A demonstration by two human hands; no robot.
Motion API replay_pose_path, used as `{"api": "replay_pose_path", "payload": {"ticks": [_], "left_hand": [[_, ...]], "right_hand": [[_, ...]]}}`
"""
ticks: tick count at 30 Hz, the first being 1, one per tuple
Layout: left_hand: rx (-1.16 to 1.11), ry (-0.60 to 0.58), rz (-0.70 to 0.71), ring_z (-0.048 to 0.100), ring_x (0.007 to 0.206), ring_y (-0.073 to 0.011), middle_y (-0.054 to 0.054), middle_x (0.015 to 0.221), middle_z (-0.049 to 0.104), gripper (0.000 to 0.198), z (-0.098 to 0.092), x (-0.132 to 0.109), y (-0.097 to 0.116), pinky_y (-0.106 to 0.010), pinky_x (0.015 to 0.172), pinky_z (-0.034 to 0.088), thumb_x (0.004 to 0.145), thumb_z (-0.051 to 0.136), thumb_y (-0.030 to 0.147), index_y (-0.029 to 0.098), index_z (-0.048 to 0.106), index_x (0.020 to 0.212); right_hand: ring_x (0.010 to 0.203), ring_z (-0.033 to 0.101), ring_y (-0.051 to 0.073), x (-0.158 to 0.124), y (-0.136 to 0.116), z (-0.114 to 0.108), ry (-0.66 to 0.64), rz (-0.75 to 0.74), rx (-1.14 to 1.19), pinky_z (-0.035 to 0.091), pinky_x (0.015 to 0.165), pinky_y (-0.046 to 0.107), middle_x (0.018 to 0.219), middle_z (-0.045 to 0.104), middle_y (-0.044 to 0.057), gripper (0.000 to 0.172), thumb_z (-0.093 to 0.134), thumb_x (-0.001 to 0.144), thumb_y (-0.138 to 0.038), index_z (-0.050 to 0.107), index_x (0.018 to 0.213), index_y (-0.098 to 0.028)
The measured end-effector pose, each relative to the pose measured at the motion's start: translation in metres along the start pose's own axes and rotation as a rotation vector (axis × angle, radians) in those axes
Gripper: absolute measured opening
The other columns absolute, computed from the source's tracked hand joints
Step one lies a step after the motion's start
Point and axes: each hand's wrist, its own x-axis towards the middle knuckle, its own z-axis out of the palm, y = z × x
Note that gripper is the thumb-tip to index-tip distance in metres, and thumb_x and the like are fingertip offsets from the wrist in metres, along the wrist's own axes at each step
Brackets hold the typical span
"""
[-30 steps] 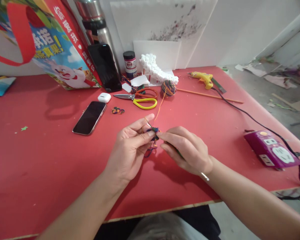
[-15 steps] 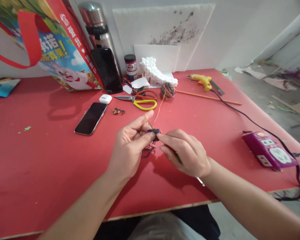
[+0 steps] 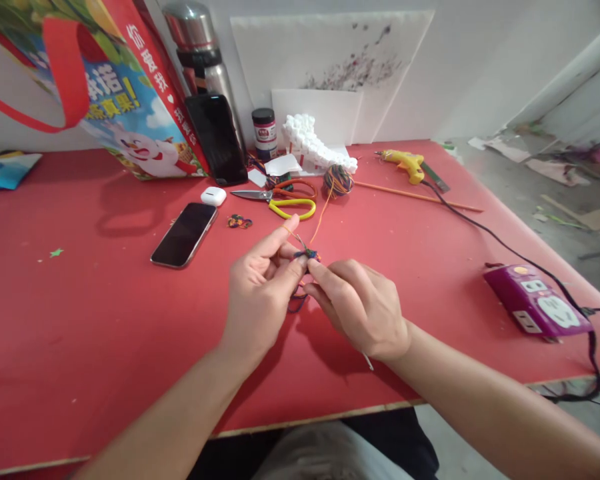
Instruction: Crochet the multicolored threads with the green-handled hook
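Observation:
Between the thumb and fingers of my left hand (image 3: 260, 293) is a small crochet piece (image 3: 309, 254) in blue, green and orange yarn. The left index finger points up, with an orange yarn strand (image 3: 291, 231) running over it. My right hand (image 3: 363, 307) is closed around a crochet hook (image 3: 369, 362); its rear end sticks out under the palm and its front passes by the piece. The right fingertips touch the piece. Loose yarn ends (image 3: 298, 304) hang below it. From the multicoloured yarn ball (image 3: 338, 181) beyond, a strand runs toward my hands.
Scissors (image 3: 293, 209), a phone (image 3: 184, 235), a white earbud case (image 3: 213, 196) and a small yarn bit (image 3: 239, 221) lie on the red table (image 3: 105, 333). A yellow glue gun (image 3: 404, 164) and purple power socket (image 3: 537, 300), with its cable, are rightward. Behind stand a bag (image 3: 145, 133) and flask (image 3: 193, 30).
My right hand has shifted left, closer to the left hand, and the hook's rear end has swung left with it. The hook's front now shows farther up past the piece.

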Motion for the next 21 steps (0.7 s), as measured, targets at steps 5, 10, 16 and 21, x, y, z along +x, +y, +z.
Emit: {"api": "replay_pose_path", "payload": {"ticks": [5, 10, 16, 21], "left_hand": [[0.284, -0.015, 0.180, 0.050, 0.059, -0.0066, 0.004, 0.077, 0.059, 0.049, -0.001, -0.002, 0.001, -0.018, 0.053, 0.047, 0.086, 0.076, 0.014, 0.022, 0.082, 0.135], [0.495, -0.037, 0.350, 0.047, 0.063, -0.0073, 0.002, 0.081, 0.058, 0.046, -0.005, 0.001, 0.003, -0.019, 0.057, 0.044, 0.090, 0.072, 0.013, 0.025, 0.084, 0.133], [0.544, -0.151, 0.430, 0.050, 0.066, -0.0081, 0.001, 0.085, 0.057, 0.049, -0.015, 0.008, 0.002, -0.019, 0.056, 0.044, 0.093, 0.068, 0.011, 0.030, 0.082, 0.136], [0.586, -0.201, 0.485, 0.055, 0.069, -0.0081, 0.000, 0.089, 0.056, 0.052, -0.017, 0.011, 0.004, -0.017, 0.059, 0.050, 0.092, 0.064, 0.007, 0.030, 0.082, 0.136]], "right_hand": [[0.055, 0.057, 0.018, -0.001, 0.002, -0.001, -0.018, -0.016, 0.020, 0.045, 0.052, 0.033, 0.067, 0.067, 0.002, 0.021, 0.055, 0.111, -0.015, 0.063, 0.127, -0.003], [0.059, 0.063, 0.019, 0.000, 0.007, -0.009, -0.031, 0.019, 0.218, 0.052, 0.059, 0.031, 0.070, 0.070, 0.003, 0.021, 0.060, 0.108, -0.012, 0.064, 0.127, -0.005], [0.060, 0.067, 0.015, 0.007, 0.012, -0.024, -0.072, 0.125, 0.332, 0.052, 0.059, 0.026, 0.076, 0.076, 0.005, 0.015, 0.059, 0.108, -0.013, 0.068, 0.120, -0.012], [0.066, 0.074, 0.011, 0.013, 0.018, -0.034, -0.126, 0.260, 0.518, 0.055, 0.063, 0.020, 0.086, 0.084, 0.003, 0.017, 0.063, 0.105, -0.008, 0.071, 0.114, -0.019]]}}
